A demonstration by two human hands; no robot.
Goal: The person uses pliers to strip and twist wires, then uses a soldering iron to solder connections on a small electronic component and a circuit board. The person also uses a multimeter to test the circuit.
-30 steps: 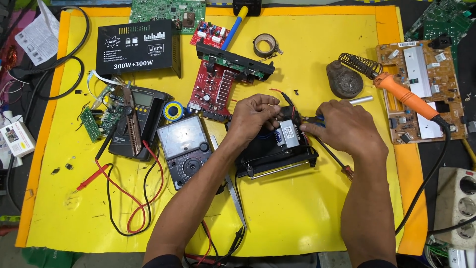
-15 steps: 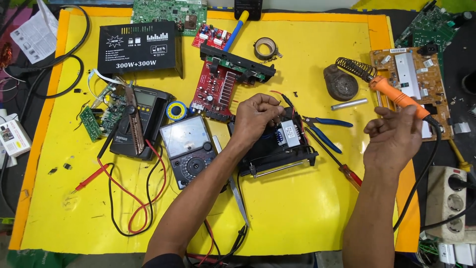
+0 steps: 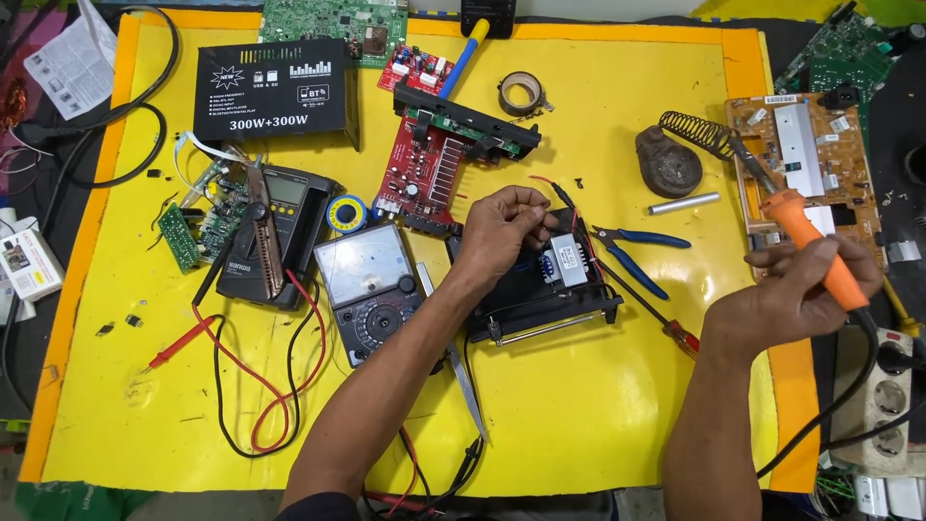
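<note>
My left hand [image 3: 506, 224] rests on the top of a black open device [image 3: 545, 289] with a small grey transformer inside, pinching thin red and black wires there. My right hand [image 3: 796, 289] is off to the right, closed around the orange handle of a soldering iron [image 3: 805, 246]. The iron's tip points up and left toward its coil stand [image 3: 690, 135], and its black cord hangs down to the right.
On the yellow mat [image 3: 598, 415] lie blue-handled pliers [image 3: 632, 253], a red screwdriver [image 3: 675, 333], a red circuit board [image 3: 429, 169], an analog multimeter [image 3: 371, 289], a digital multimeter [image 3: 275, 232], a black amplifier box [image 3: 275, 92], a tape roll [image 3: 521, 94] and a solder spool [image 3: 345, 212]. A brown circuit board [image 3: 820, 164] sits at the right.
My right hand left the black device, moved right and took hold of the orange soldering iron, drawing it off its stand. My left hand stayed on the device's wires.
</note>
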